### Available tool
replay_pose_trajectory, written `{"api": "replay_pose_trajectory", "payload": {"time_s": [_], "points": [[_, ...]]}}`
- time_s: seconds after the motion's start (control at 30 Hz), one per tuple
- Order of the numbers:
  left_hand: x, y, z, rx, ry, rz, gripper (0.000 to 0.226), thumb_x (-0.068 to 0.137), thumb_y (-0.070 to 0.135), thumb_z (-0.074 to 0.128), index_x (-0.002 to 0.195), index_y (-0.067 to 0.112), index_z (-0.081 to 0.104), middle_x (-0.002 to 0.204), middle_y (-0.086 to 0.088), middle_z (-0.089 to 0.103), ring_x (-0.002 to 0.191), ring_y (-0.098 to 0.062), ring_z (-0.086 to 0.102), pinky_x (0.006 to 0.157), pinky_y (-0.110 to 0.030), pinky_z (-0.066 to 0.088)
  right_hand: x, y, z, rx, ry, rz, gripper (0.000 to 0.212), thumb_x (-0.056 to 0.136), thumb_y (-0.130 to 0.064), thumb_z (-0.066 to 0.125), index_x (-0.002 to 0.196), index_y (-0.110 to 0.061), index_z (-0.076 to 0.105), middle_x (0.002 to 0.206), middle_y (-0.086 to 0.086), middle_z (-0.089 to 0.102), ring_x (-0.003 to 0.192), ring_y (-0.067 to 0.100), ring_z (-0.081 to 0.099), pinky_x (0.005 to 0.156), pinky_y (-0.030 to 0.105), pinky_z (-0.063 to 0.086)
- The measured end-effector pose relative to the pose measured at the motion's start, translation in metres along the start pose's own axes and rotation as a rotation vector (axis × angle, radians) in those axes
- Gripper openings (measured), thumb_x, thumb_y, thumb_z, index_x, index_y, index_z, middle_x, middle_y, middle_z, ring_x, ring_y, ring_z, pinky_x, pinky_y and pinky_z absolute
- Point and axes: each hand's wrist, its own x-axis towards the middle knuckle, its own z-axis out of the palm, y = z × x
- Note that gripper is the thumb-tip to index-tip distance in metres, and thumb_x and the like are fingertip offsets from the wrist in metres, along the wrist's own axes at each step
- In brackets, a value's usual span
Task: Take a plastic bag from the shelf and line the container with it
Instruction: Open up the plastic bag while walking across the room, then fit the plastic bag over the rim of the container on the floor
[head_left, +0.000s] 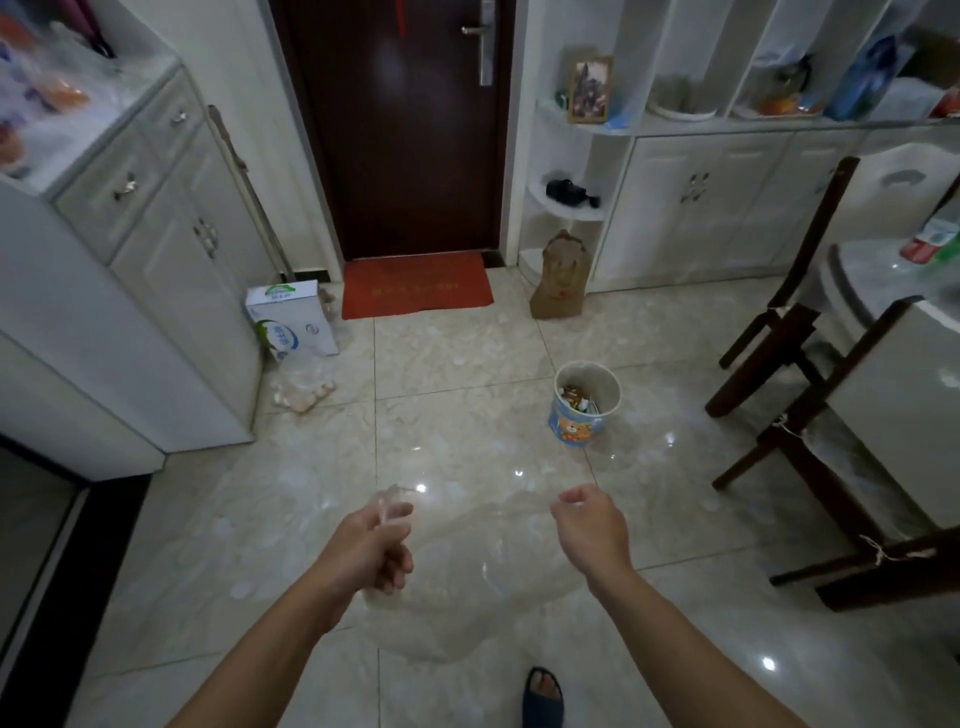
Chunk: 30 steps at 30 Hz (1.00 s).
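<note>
Open floor (467, 374) before container (586, 402); chairs (810, 364) right.

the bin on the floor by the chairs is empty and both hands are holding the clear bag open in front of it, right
Not quite. The bin is not empty: the head view shows rubbish lying inside it. The rest holds: it stands on the floor near the chairs, and the left hand and right hand hold the clear bag spread between them, short of the bin.
</note>
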Motion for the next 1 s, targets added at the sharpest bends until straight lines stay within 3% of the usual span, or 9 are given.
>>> {"api": "replay_pose_trajectory", "payload": {"time_s": [0.2,0.4,0.53,0.6,0.67,0.77,0.83,0.93,1.0], "points": [[0.015,-0.034,0.035,0.009,0.323,-0.107,0.01,0.09,0.003,0.058,0.094,0.007,0.066,0.054,-0.011,0.063,0.043,-0.02,0.054,0.043,-0.027,0.042,0.05,0.023,-0.012,-0.073,-0.158,-0.058,0.023,0.086,-0.019,0.057,0.108,-0.015,0.064,0.1,0.008,0.072,0.089,0.026,0.069,0.081,0.037,0.055],[0.035,-0.048,0.063,-0.033,0.417,-0.158,0.023,0.096,0.008,0.054,0.074,0.011,0.048,0.048,0.001,0.04,0.038,-0.01,0.033,0.043,-0.023,0.025,0.067,0.027,-0.003,-0.232,-0.27,-0.142,0.043,0.083,-0.02,0.069,0.123,-0.017,0.056,0.074,-0.008,0.061,0.066,0.008,0.058,0.053,0.018,0.042],[0.054,-0.04,0.063,-0.059,0.413,-0.149,0.009,0.087,0.004,0.061,0.08,0.009,0.06,0.061,-0.001,0.057,0.046,-0.009,0.05,0.039,-0.019,0.038,0.075,0.015,0.008,-0.258,-0.3,-0.09,0.043,0.084,-0.019,0.063,0.126,-0.016,0.052,0.097,0.011,0.071,0.078,0.027,0.069,0.067,0.033,0.057],[0.063,-0.036,0.058,-0.005,0.418,-0.145,0.009,0.083,0.004,0.065,0.087,0.011,0.067,0.075,-0.004,0.067,0.059,-0.015,0.059,0.044,-0.021,0.043,0.08,0.007,0.016,-0.295,-0.298,-0.093,0.044,0.084,-0.02,0.061,0.126,-0.016,0.051,0.098,0.013,0.071,0.083,0.031,0.07,0.071,0.034,0.057],[0.071,-0.034,0.05,0.071,0.444,-0.121,0.012,0.086,0.01,0.064,0.081,0.019,0.069,0.077,-0.002,0.07,0.068,-0.019,0.064,0.05,-0.025,0.045,0.083,0.0,0.023,-0.346,-0.272,-0.089,0.044,0.085,-0.022,0.061,0.128,-0.014,0.051,0.105,0.014,0.07,0.094,0.032,0.068,0.076,0.032,0.052],[0.083,-0.031,0.034,0.177,0.414,-0.082,0.029,0.094,0.018,0.054,0.07,0.019,0.071,0.072,-0.001,0.07,0.068,-0.018,0.064,0.058,-0.029,0.048,0.08,-0.009,0.033,-0.407,-0.23,-0.063,0.044,0.088,-0.022,0.058,0.13,-0.014,0.05,0.115,0.014,0.068,0.104,0.032,0.064,0.081,0.034,0.049],[0.09,-0.028,0.023,0.21,0.371,-0.094,0.033,0.096,0.023,0.051,0.07,0.017,0.071,0.064,0.002,0.064,0.06,-0.015,0.057,0.055,-0.029,0.042,0.073,-0.018,0.04,-0.476,-0.187,-0.081,0.048,0.088,-0.025,0.058,0.133,-0.014,0.045,0.121,0.012,0.063,0.106,0.031,0.062,0.083,0.036,0.05],[0.096,-0.026,0.007,0.197,0.219,-0.141,0.035,0.1,0.033,0.041,0.087,0.021,0.072,0.055,0.004,0.051,0.051,-0.014,0.044,0.047,-0.025,0.033,0.056,-0.03,0.055,-0.643,-0.023,-0.341,0.049,0.085,-0.028,0.064,0.13,-0.015,0.049,0.124,0.007,0.055,0.11,0.028,0.055,0.091,0.038,0.047],[0.097,-0.028,-0.005,0.193,0.098,-0.153,0.035,0.101,0.035,0.037,0.098,0.022,0.069,0.052,0.005,0.046,0.048,-0.011,0.039,0.045,-0.024,0.031,0.04,-0.038,0.075,-0.638,-0.044,-0.553,0.025,0.085,-0.025,0.061,0.11,-0.02,0.062,0.109,0.001,0.062,0.101,0.022,0.056,0.085,0.034,0.047]]}}
